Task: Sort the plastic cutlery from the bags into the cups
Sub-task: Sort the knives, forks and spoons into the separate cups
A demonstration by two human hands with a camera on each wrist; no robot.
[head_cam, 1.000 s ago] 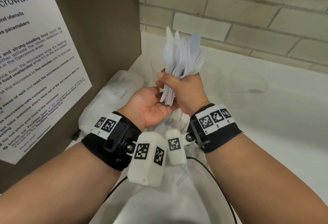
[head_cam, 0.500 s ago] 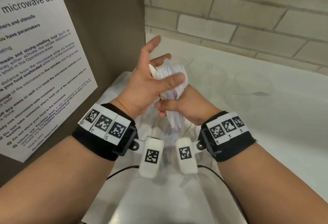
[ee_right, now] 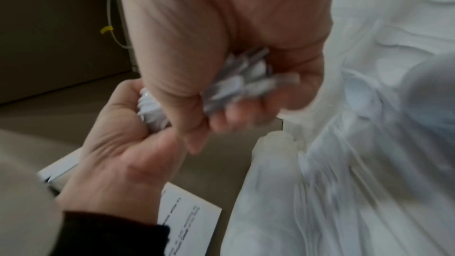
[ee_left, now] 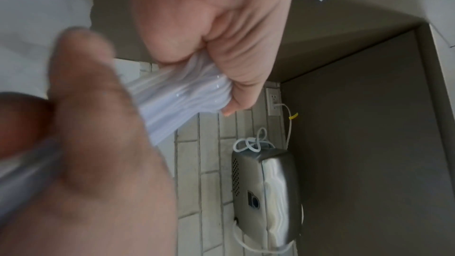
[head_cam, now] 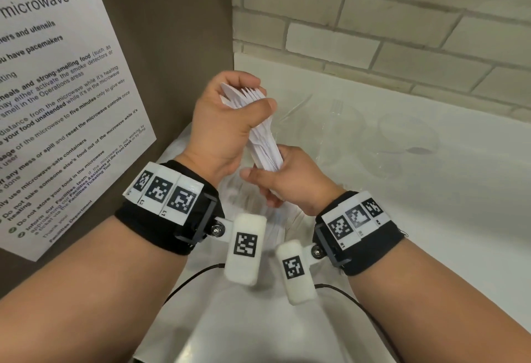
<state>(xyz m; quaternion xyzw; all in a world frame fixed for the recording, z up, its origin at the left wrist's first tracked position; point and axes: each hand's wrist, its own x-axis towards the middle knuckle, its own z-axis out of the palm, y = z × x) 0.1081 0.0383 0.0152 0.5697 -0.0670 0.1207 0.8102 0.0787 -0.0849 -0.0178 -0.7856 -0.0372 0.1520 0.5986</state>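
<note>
A thick bundle of white plastic cutlery [head_cam: 263, 138] is held between both hands above the counter, fork tines showing at its upper end. My left hand [head_cam: 247, 98] grips that upper end, fingers and thumb curled round it. My right hand [head_cam: 267, 173] grips the handle ends below. The left wrist view shows the bundle [ee_left: 182, 100] squeezed between fingers. In the right wrist view the handle ends [ee_right: 241, 85] poke out of my right fist. Two clear cups [head_cam: 339, 127] [head_cam: 408, 133] stand behind on the right; the nearer one holds a fork.
A clear bag with more white cutlery [ee_right: 344, 182] lies under my hands on the white counter [head_cam: 431, 219]. A brown panel with a microwave notice [head_cam: 57, 104] closes off the left. A brick wall [head_cam: 373, 18] runs behind. A steel appliance [ee_left: 265, 192] stands by the wall.
The bundle has come down from upright to a tilt. My left hand left its lower end, opened over the top, and now grips the top. My right hand now holds the handle ends.
</note>
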